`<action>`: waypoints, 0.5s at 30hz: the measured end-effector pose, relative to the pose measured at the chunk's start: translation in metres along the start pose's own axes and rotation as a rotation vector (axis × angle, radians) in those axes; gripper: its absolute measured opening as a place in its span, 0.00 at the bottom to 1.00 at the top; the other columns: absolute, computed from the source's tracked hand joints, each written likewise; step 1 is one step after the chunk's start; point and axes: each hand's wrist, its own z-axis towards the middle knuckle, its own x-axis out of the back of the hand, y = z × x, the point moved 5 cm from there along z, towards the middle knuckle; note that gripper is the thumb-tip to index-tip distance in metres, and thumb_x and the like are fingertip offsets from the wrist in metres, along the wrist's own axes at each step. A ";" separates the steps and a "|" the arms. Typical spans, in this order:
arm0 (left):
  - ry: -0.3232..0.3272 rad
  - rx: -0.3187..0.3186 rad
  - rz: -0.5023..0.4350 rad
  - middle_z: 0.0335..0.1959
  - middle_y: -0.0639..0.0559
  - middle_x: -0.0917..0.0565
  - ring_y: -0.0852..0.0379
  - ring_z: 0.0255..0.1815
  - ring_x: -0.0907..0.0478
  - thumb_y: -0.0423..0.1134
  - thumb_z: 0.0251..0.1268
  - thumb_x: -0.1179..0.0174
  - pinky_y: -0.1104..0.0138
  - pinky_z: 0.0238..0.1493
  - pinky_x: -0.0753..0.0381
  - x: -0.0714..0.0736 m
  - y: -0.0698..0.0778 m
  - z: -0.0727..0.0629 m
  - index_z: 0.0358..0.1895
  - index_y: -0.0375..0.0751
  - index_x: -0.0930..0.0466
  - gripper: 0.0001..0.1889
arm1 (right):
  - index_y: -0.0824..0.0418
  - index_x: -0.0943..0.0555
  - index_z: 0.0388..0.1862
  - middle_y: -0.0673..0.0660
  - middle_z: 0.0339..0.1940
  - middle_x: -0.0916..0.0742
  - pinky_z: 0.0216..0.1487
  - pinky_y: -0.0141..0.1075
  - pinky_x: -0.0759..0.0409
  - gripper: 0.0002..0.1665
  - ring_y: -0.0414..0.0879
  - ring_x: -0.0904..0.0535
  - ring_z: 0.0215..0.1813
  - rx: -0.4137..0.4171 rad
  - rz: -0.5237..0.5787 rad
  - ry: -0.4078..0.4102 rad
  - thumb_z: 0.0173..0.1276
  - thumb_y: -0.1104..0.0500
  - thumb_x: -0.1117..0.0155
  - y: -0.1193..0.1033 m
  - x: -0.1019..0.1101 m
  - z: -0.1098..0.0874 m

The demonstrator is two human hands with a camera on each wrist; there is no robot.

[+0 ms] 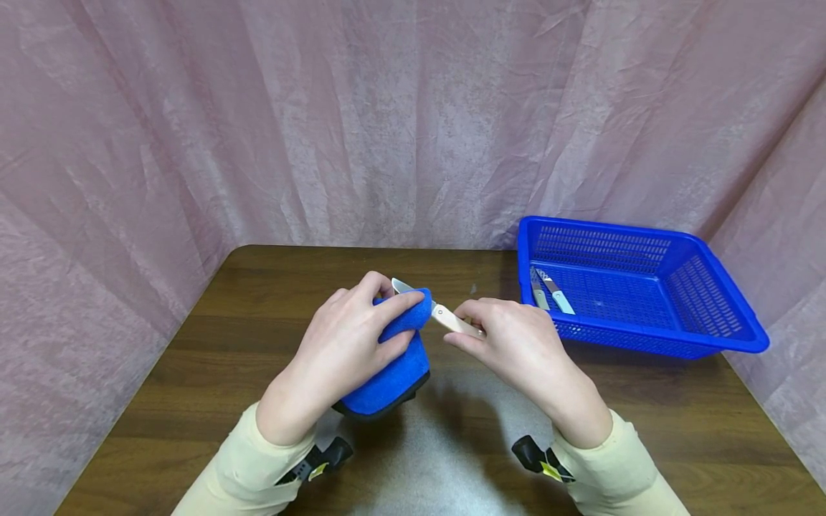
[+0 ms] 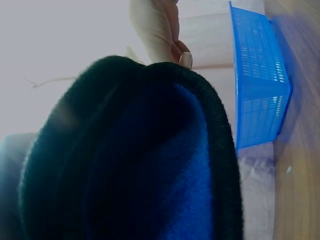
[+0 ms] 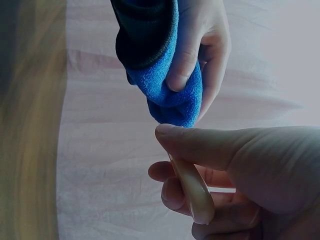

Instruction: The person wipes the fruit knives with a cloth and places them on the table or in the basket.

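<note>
My left hand (image 1: 345,340) grips a blue cloth (image 1: 390,380) with black edging, folded around the blade of a small knife. The silvery blade tip (image 1: 401,285) pokes out beyond the cloth, by the left fingers. At the other end, my right hand (image 1: 519,344) holds the knife's cream handle (image 1: 452,322) between thumb and fingers. In the right wrist view the handle (image 3: 197,197) lies along the curled fingers, while the cloth (image 3: 160,85) hides the blade. The cloth's dark hem (image 2: 222,150) fills much of the left wrist view.
A blue perforated basket (image 1: 652,342) stands at the right of the brown wooden table (image 1: 213,344). Inside its left end lie two slim utensils with pale handles, one light blue-green (image 1: 561,299). A pinkish curtain (image 1: 387,129) hangs behind the table.
</note>
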 end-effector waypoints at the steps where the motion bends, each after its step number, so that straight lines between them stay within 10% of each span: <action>1: 0.000 0.000 0.001 0.50 0.47 0.18 0.50 0.35 0.16 0.45 0.69 0.24 0.54 0.44 0.19 0.000 0.000 0.000 0.67 0.54 0.11 0.24 | 0.46 0.08 0.41 0.40 0.21 0.22 0.21 0.39 0.33 0.10 0.37 0.29 0.22 0.002 0.001 -0.001 0.69 0.45 0.17 0.000 0.000 0.000; 15: 0.000 -0.012 0.011 0.49 0.48 0.18 0.50 0.33 0.18 0.46 0.69 0.24 0.55 0.41 0.19 -0.002 0.001 -0.001 0.67 0.54 0.11 0.24 | 0.46 0.09 0.40 0.39 0.21 0.23 0.21 0.39 0.33 0.11 0.37 0.30 0.21 0.013 -0.003 -0.001 0.68 0.45 0.16 0.000 -0.001 0.000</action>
